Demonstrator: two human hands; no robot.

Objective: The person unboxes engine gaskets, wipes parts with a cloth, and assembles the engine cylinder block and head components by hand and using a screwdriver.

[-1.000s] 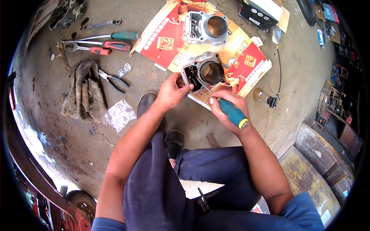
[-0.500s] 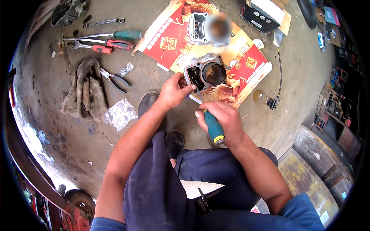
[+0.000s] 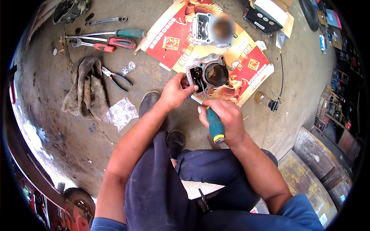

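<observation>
A metal engine cylinder block (image 3: 207, 71), with a round bore and a dark side chamber, lies on a red and yellow printed cardboard sheet (image 3: 171, 42). At its near left edge, my left hand (image 3: 178, 91) grips the rim, thumb on top and fingers curled behind. My right hand (image 3: 229, 117) is wrapped round a screwdriver (image 3: 216, 125) with a green, yellow-ended handle. The screwdriver's shaft reaches forward over the block's near edge beside the bore; its tip is hard to make out. Farther off on the cardboard sits a second cylinder block (image 3: 202, 30), partly blurred.
To the left lie a brown rag (image 3: 86, 90), pliers (image 3: 116, 79), a clear plastic bag (image 3: 120, 113), an adjustable wrench (image 3: 92, 45), more screwdrivers (image 3: 129, 34) and a spanner (image 3: 106, 21). On the right are a black-and-white box (image 3: 264, 17) and a small bottle with a hose (image 3: 264, 98).
The screwdriver's shaft now points farther over the block, more upright in view, as my right hand moved slightly. My left hand keeps its hold on the rim. The whole view shifted a little.
</observation>
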